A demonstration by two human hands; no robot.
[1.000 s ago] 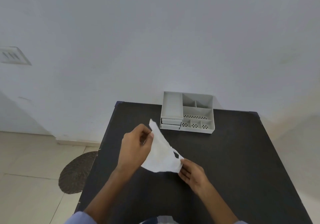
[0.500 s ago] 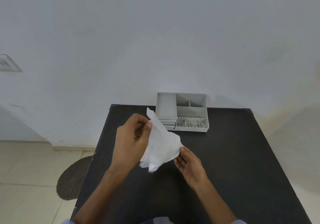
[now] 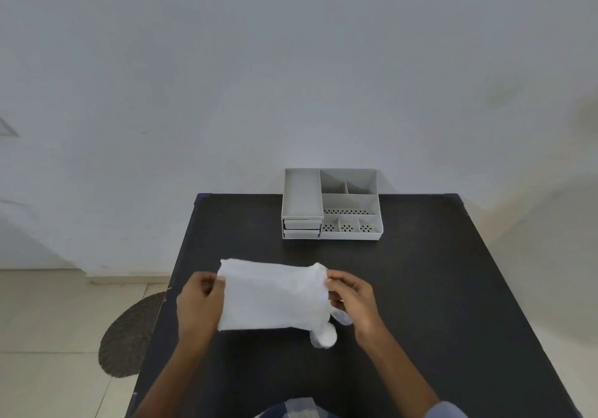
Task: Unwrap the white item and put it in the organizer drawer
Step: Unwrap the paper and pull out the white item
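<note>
A thin white sheet [image 3: 271, 298] is stretched flat between both hands above the black table [image 3: 437, 304]. My left hand [image 3: 199, 304] pinches its upper left corner and my right hand [image 3: 352, 301] pinches its upper right corner. A small bunched white lump [image 3: 325, 336] hangs at the sheet's lower right. The grey organizer [image 3: 331, 204] stands at the far table edge against the wall, with two shut drawers [image 3: 301, 228] stacked at its front left and open compartments on the right.
A white wall rises directly behind the table. On the tiled floor to the left lies a dark round mat [image 3: 129, 336]. The table's left edge runs close beside my left forearm.
The sheet was held bunched and diagonal, left hand high and right hand low. Now both hands have spread apart and level, pulling the sheet out flat and wide.
</note>
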